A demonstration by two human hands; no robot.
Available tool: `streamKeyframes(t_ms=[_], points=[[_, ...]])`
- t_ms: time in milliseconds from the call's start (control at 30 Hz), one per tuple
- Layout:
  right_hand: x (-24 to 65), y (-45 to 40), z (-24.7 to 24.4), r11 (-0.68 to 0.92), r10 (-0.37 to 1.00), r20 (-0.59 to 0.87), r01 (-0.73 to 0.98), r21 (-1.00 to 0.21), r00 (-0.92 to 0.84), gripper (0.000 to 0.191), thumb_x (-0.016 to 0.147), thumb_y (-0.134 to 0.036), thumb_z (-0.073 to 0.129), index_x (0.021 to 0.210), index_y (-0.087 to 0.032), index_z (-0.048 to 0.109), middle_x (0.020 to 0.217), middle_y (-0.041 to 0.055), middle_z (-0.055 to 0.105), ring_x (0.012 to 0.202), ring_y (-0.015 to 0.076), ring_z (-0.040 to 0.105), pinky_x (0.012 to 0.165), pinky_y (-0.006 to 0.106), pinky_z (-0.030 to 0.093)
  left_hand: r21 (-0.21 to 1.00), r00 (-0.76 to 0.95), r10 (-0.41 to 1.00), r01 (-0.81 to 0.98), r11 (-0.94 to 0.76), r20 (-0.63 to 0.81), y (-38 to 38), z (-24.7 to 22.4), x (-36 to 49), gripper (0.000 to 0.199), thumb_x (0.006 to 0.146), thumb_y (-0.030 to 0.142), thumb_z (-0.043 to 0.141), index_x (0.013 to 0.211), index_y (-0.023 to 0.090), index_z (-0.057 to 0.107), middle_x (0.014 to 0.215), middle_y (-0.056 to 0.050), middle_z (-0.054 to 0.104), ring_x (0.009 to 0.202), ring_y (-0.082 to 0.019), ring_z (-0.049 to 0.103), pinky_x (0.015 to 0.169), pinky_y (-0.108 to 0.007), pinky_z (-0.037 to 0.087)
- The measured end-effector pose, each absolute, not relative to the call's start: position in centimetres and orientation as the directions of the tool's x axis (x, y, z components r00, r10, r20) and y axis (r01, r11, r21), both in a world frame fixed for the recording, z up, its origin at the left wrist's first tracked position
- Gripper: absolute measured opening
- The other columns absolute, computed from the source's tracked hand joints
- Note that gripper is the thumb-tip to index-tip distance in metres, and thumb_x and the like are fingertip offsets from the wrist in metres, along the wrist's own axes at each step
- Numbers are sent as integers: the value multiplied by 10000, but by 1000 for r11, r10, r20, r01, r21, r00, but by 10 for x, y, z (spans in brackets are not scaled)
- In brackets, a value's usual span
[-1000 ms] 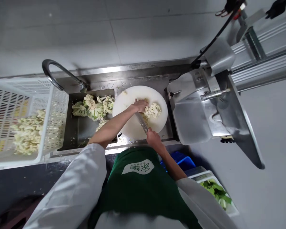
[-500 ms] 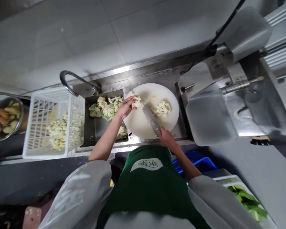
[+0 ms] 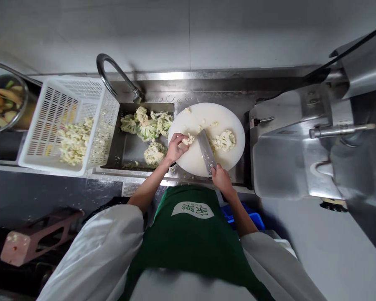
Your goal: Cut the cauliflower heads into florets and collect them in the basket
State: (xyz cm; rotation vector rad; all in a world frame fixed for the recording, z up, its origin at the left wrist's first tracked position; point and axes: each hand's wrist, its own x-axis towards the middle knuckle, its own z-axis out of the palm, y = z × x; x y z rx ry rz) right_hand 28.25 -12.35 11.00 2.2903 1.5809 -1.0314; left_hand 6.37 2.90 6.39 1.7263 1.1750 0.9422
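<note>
My left hand (image 3: 176, 148) is closed around a small cauliflower floret (image 3: 188, 139) at the left part of the round white cutting board (image 3: 192, 164). In my right hand (image 3: 221, 179) is the handle of a cleaver (image 3: 206, 151), its broad blade slanting up and left across the board, just right of the floret. A larger cauliflower piece (image 3: 224, 141) lies on the board to the right of the blade. Small crumbs are scattered near the board's far side.
Left of the board, a sink (image 3: 130, 152) holds several cauliflower heads (image 3: 146, 127) under a curved faucet (image 3: 117, 75). Cut florets (image 3: 76, 142) fill part of a white plastic basket (image 3: 53, 164). A metal slicing machine (image 3: 280, 163) stands close on the right.
My left hand has moved nearer to me with the floret and turned it lower beside the blade. The cleaver stays on the board. My view has turned and shifted.
</note>
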Motion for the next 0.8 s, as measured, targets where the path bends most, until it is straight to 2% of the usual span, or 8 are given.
streamKeyframes(t_ms=[33,133,233,333,433,633,800], points=[[282,-124,110,-423,754,-626,876,-231,198,313,1087,-332,347,1211,-141,562,1065,159,731,1058,266,696,844,302,432,920,272,954,330,-214,124,26,56,62,259,810,366,740,997,193,694,1147,-103,549,1079,-220,608,835,-334,574],[282,-124,111,-428,754,-625,872,-236,201,318,1087,-339,341,1215,-142,556,1065,163,726,1044,269,695,832,305,433,918,239,966,355,-177,94,18,34,56,184,795,349,741,856,197,655,1091,-90,540,964,-196,615,799,-356,568],[282,-124,112,-442,753,-625,861,-251,204,324,1085,-351,345,1225,-143,550,1061,164,722,1020,269,697,823,306,434,891,260,959,401,-213,112,14,23,53,175,780,279,728,776,204,570,1026,-68,560,892,-177,585,848,-378,544],[283,-124,112,-450,752,-624,856,-254,210,319,1082,-353,354,1224,-145,550,1054,160,724,1011,265,697,819,303,435,859,275,954,452,-240,121,14,20,54,154,757,200,678,837,216,548,946,-48,584,854,-178,564,855,-373,528],[283,-124,111,-444,756,-620,859,-255,207,314,1079,-348,357,1210,-144,556,1042,158,726,1006,268,699,810,303,436,864,263,961,462,-203,86,15,20,56,223,738,167,646,940,215,564,941,-39,614,848,-181,586,849,-366,525],[285,-124,108,-425,771,-604,869,-253,201,306,1078,-345,364,1187,-138,561,1034,158,729,1004,279,701,813,311,436,892,266,963,422,-161,48,16,21,53,232,722,132,632,946,184,607,1074,-75,658,1045,-193,631,949,-344,501],[286,-125,107,-434,767,-608,864,-255,205,302,1079,-355,373,1173,-143,566,1020,153,728,1010,283,700,815,311,434,942,231,972,335,-28,-53,24,22,47,239,696,170,703,933,152,682,1147,-110,674,992,-187,648,839,-295,507]])
